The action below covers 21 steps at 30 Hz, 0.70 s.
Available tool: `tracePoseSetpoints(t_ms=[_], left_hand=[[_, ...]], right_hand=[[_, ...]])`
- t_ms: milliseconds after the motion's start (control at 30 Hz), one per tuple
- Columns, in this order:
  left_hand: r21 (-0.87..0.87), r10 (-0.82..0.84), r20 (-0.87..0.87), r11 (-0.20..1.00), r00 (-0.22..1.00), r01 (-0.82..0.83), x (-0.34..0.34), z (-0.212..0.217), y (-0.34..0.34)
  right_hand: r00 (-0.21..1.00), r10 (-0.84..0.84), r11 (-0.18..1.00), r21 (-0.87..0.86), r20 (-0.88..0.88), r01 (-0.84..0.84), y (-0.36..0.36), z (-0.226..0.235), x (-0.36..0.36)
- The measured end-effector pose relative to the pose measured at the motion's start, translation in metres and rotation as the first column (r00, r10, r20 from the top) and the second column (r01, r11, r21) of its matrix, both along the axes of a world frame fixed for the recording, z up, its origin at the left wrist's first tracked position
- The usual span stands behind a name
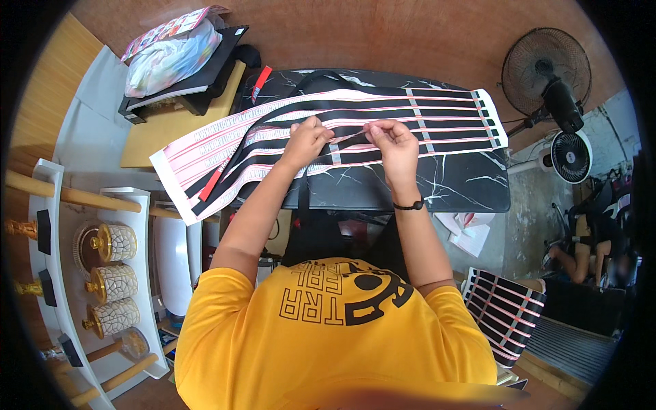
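The right hand (395, 141) pinches a flat, shiny black strip (354, 141) between thumb and finger. The left hand (307, 141) has curled fingers beside it; I cannot tell if they grip. The strip is on a long pink-and-white printed sheet (188, 149). Rightward, strips lie straight, crossed by thin grey bands (335, 156); leftward they are loose and wavy, so that part looks unfinished. Underneath is a black, white-veined table (471, 181). A round black fan (547, 72) stands right, white shelves (145, 225) left.

There are three gold-lidded jars (113, 283), two fans (571, 157) and two strap-covered sheets (352, 115).
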<state>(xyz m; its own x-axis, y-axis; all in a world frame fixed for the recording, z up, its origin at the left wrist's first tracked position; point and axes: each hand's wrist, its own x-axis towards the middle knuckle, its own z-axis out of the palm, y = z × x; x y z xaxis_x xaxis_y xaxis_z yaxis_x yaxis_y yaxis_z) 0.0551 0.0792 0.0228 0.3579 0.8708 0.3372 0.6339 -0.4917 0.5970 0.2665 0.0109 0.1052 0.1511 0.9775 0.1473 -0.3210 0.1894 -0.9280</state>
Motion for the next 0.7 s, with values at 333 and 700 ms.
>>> tracePoseSetpoints(t_ms=[333,700], left_hand=[[0.246,0.140,-0.120,0.963,0.983,-0.107,0.007,-0.023,0.024],[0.260,0.121,0.066,0.956,0.990,-0.135,0.004,-0.023,0.030]], right_hand=[[0.993,-0.057,0.997,0.057,0.103,0.051,-0.030,-0.002,0.007],[0.995,-0.100,0.987,0.129,0.023,0.096,-0.050,-0.006,0.008]])
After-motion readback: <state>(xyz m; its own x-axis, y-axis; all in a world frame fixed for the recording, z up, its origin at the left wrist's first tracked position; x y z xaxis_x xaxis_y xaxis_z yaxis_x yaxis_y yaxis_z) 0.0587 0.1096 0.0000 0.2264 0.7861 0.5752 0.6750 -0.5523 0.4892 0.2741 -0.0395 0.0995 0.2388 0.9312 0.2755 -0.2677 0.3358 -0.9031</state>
